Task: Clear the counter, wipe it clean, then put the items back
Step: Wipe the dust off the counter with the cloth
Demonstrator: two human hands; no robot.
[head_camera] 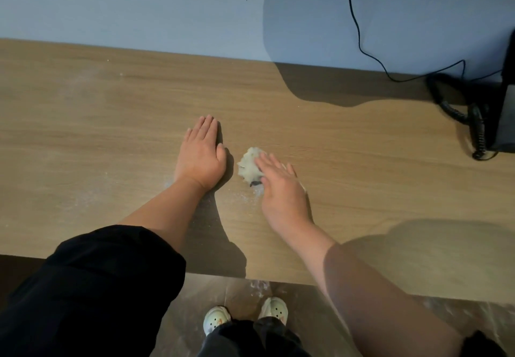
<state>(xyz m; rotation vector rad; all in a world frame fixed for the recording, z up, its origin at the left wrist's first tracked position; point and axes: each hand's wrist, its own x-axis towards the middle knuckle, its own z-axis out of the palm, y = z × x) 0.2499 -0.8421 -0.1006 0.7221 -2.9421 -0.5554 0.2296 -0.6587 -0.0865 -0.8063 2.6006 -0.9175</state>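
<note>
A crumpled pale wad (pixel 249 163), cloth or paper, lies near the middle of the wooden tabletop (pixel 111 105). The right hand (pixel 281 189) presses on the wad from its right side, fingers straight and spread over it. Just left of the wad, apart from it, the left hand (pixel 200 156) lies flat, palm down, fingers together. Faint white dust shows on the wood beside and left of the wad. Far right of the wad, at the tabletop's end, stands a black device (pixel 504 117) with a coiled cord (pixel 478 131).
</note>
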